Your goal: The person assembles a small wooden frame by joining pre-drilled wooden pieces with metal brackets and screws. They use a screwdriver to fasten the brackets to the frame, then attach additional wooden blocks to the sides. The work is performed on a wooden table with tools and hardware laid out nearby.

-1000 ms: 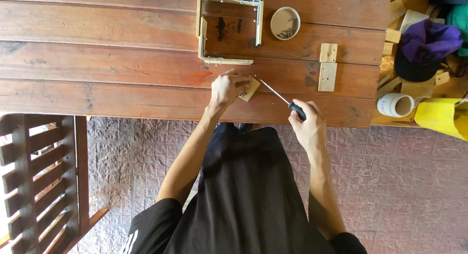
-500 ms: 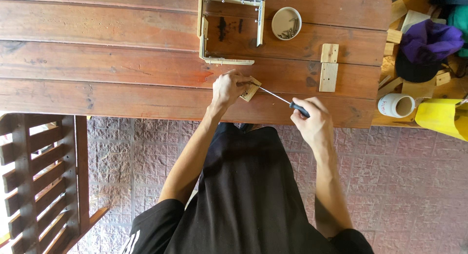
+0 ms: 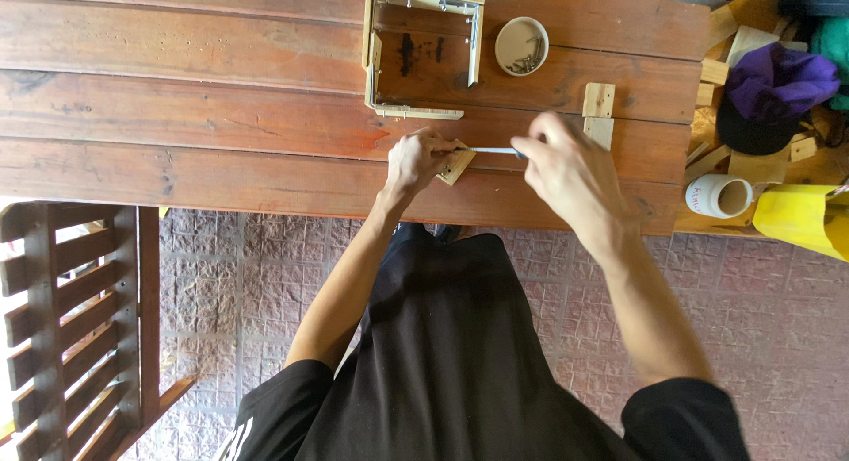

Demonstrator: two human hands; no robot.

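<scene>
The small pale wooden block (image 3: 456,165) sits near the front edge of the reddish-brown plank desk (image 3: 177,116), just right of centre in the frame, with the left hand (image 3: 417,160) pinning it down from the left side. The right hand (image 3: 570,173) is wrapped tight around the handle of a screwdriver with a thin silver shaft (image 3: 491,149), and that shaft runs almost flat across to the block.

Stuff that could go sideways, as I see it: the tip points straight at the left hand's fingers, so if it skips off the screw or the wood it probably jabs them. The block is tiny and only held by fingertips, so it could twist or skate toward the desk edge and drop onto the paving below. Thin soft wood like that may also split if driven too near its edge.

Hard to make out: the screwdriver's handle is totally buried in the right hand, and I can't see the tip or any screw because the left fingers cover that spot. The round beige dish (image 3: 522,45) in the upper middle holds small dark bits, likely screws, too small to be sure. The open pale wooden frame (image 3: 420,49) is clipped by the top edge. Clutter at far right is cut off too.
</scene>
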